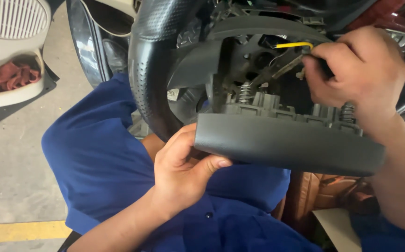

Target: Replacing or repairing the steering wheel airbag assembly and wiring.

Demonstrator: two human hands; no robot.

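Gripping the airbag cover (pixel 286 147), left hand (pixel 183 170); right hand (pixel 356 70) pinches yellow wire (pixel 293 45)

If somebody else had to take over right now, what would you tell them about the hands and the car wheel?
Left hand: grips the left end of the dark grey centre cover, thumb on its front face.
Right hand: reaches behind the cover into the hub, fingers closed around the yellow wire.
Steering wheel: in place; the cover is tilted off it, springs showing.
Done: cover pulled free.
Left: the yellow wire looks attached inside; its connector is hidden, so support the cover.
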